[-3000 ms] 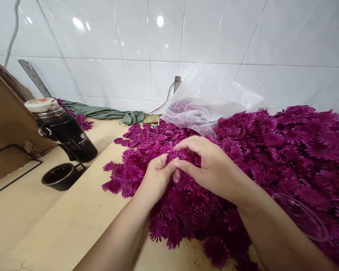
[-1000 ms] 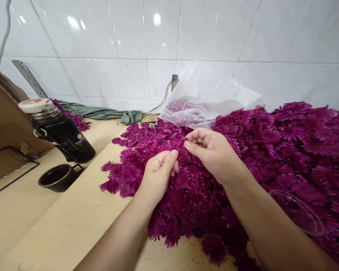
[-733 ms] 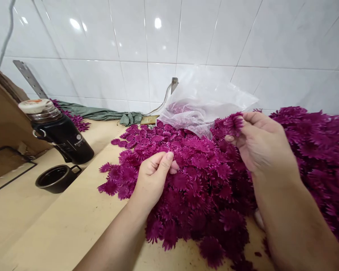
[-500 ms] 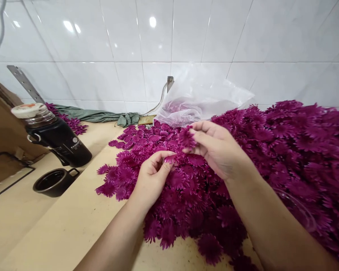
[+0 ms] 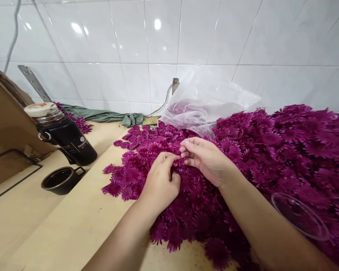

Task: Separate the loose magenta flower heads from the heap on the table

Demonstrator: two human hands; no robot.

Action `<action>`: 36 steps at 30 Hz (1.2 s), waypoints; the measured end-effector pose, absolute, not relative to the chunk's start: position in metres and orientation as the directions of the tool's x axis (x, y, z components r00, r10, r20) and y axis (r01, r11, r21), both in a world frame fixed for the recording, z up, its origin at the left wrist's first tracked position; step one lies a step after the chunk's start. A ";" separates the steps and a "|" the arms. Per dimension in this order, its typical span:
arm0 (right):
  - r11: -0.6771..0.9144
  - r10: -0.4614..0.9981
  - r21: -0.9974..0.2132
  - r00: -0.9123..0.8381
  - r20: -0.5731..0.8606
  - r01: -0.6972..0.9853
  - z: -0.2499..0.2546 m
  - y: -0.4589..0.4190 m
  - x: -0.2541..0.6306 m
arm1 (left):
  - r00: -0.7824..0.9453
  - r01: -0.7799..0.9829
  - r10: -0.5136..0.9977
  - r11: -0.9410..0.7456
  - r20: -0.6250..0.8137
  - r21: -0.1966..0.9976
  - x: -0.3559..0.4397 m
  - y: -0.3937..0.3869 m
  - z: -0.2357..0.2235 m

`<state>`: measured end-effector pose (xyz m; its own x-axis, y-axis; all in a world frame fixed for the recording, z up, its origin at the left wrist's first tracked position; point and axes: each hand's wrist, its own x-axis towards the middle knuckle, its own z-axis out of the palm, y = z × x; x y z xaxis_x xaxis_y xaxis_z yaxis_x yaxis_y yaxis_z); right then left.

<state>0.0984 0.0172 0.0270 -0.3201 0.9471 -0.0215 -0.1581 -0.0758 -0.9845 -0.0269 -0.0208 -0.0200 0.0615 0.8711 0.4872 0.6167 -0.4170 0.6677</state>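
Low over the heap of purple artificial flower heads, my two hands meet at their fingertips. My left hand is closed, its back turned up, pinching a purple flower of which only some petals show. From the right, my right hand reaches to the same flower with bent fingers closed at its edge. Its thumb and forefinger lie close together just above the petals. Most of the held flower is hidden by the fingers and blends with the heap behind.
A clear plastic bag lies behind the flowers against the tiled wall. At left stand a black flask and a dark cup beside a cardboard box. A clear round lid rests on the heap at right.
My right hand swung out right, came back with a purple flower, and has brought it to my left hand. My left hand has turned over, back upward.
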 end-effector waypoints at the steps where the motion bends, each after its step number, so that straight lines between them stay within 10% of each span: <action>1: 0.013 0.958 -0.996 -0.283 0.036 -0.083 0.027 0.018 0.100 | 0.086 0.629 0.867 -0.429 0.491 0.648 -0.027 -0.022 -0.020; 11: 0.530 0.842 -0.592 -0.291 0.455 0.607 0.034 0.014 0.113 | -0.186 0.728 0.775 -0.304 0.603 0.615 -0.056 -0.012 -0.011; 17: 0.476 0.875 -0.510 -0.324 0.361 0.717 0.064 0.030 0.096 | -0.194 0.734 0.756 -0.311 0.625 0.604 -0.058 -0.011 -0.012; 23: 0.557 0.824 -0.018 -0.550 0.131 0.830 0.067 0.080 0.032 | -0.214 0.741 0.806 -0.233 0.551 0.630 -0.059 -0.011 -0.012; 36: 0.460 0.887 0.186 -0.437 -0.152 0.869 0.046 0.103 0.016 | -0.092 0.817 0.958 -0.083 0.270 0.571 -0.055 -0.010 -0.011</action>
<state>0.0161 0.1032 0.0456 -0.4366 0.8867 -0.1522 0.8685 0.4595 0.1859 -0.0546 -0.0100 -0.0106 -0.0916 0.9584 0.2702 0.8168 -0.0828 0.5709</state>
